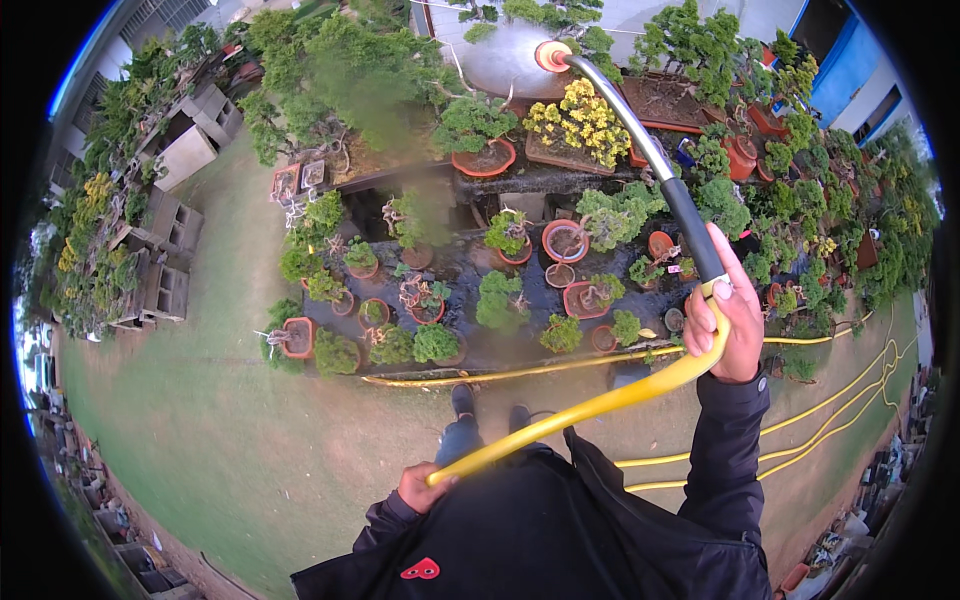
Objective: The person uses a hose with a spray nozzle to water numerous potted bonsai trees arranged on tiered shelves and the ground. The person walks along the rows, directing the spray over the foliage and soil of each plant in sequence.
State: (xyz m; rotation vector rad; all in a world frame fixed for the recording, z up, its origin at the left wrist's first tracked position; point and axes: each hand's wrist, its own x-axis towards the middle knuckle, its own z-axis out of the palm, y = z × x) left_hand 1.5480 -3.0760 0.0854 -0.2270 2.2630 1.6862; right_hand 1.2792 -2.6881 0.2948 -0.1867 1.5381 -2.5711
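My right hand (724,319) grips the yellow hose (600,405) where it joins the black handle of a watering wand (645,142). One finger lies along that black grip. Farther down, my left hand (424,486) is closed around the same hose, near my waist. The wand's metal tube curves away to an orange spray head (552,57), from which a fan of water comes out to the left. Beneath the tube is a yellow-leaved bonsai (581,124) in a rectangular pot. To its left, a green bonsai grows in a round orange pot (484,159).
A low dark bench (480,259) before my feet carries several small potted bonsai. Yellow hose lengths (817,442) trail over the ground at right. Concrete blocks (169,221) hold up more plants at left. A pale wall (630,30) and a blue door frame (840,67) stand behind.
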